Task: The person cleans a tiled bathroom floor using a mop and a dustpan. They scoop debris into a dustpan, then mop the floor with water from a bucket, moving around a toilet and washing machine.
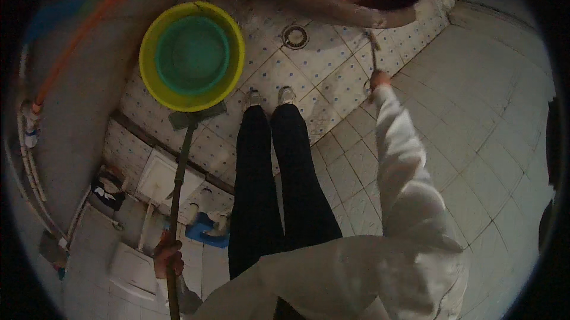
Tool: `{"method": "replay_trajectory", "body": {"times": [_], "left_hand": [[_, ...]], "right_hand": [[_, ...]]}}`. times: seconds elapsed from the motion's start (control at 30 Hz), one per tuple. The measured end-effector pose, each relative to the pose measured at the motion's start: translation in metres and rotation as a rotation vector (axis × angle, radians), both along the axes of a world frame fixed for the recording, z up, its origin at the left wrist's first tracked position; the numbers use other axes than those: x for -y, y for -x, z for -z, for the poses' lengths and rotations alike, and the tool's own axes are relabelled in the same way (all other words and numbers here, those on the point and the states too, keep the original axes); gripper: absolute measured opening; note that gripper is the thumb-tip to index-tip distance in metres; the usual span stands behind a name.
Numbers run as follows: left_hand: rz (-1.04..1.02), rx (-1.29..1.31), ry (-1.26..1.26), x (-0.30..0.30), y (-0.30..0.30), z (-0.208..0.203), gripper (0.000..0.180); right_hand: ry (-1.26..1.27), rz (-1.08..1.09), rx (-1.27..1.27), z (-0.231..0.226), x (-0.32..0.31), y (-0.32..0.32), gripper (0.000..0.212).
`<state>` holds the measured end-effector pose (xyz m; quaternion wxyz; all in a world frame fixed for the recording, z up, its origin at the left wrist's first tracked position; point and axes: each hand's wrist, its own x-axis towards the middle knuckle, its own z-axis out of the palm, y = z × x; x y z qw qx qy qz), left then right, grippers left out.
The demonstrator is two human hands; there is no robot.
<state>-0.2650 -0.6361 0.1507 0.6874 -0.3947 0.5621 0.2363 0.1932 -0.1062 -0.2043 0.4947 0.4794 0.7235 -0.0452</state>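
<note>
My left hand (168,256) is wrapped round a long dark pole (179,182). The pole ends in a flat, dark green crosswise head (178,120) on the tiles, partly hidden under the near rim of a yellow basin (149,82). Inside that basin sits a smaller green basin (193,55). Stretched out ahead and to the right, my right hand (380,78) is closed round a thin dark stick (374,52). The stick reaches up beneath a large brown rounded vessel (380,18); its kind is unclear and its far end is hard to make out.
A round floor drain (295,37) lies beyond my shoes (286,95). Left of my legs are a blue object (208,229), a white dustpan-like piece (166,176) and a dark bundle (108,187). Pipes (29,142) and an orange hose (77,46) run along the left side.
</note>
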Motion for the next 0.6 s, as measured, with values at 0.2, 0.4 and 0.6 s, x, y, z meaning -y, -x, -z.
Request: {"method": "replay_trajectory", "body": {"times": [0.2, 0.4, 0.6], "left_hand": [[-0.217, -0.128, -0.153, -0.007, -0.012, -0.005, 0.035], [-0.285, -0.078, -0.122, 0.011, -0.01, -0.001, 0.038], [-0.395, -0.105, -0.187, 0.025, -0.015, 0.003, 0.038]], "right_hand": [[0.184, -0.259, 0.01, 0.085, -0.029, 0.061, 0.014], [-0.033, 0.83, -0.439, 0.071, 0.114, 0.12, 0.035], [0.137, 0.514, -0.42, 0.029, 0.147, 0.161, 0.027]]}}
